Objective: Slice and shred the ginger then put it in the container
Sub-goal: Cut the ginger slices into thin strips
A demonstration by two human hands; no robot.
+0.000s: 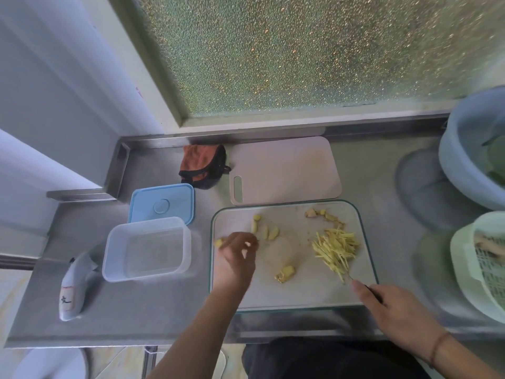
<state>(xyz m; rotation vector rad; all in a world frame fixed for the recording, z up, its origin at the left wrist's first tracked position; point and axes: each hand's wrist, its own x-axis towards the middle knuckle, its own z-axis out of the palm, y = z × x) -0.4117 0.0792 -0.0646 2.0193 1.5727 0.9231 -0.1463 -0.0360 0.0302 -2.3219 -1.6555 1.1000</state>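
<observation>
A person works ginger on a glass cutting board (366,269) laid on a steel worktop (136,310) below a frosted window (300,50). The left hand (236,255), blurred, hovers over the board's left edge with fingers curled; a small yellow ginger piece (218,243) sits at its fingertips, apparently pinched, though the blur leaves the grip uncertain. The right hand (393,310) grips a dark knife handle (374,294) at the board's lower right, index finger stretched along the top; the blade runs edge-on toward the pile of shredded ginger (336,248). Several ginger slices (266,231) lie near the left hand, a cut chunk (285,274) sits mid-board, and peel scraps (325,216) lie at the far edge. The clear plastic container (147,248) stands just left of the board, its blue lid (162,205) behind it. A pink cutting board (284,170) lies beyond the glass one.
</observation>
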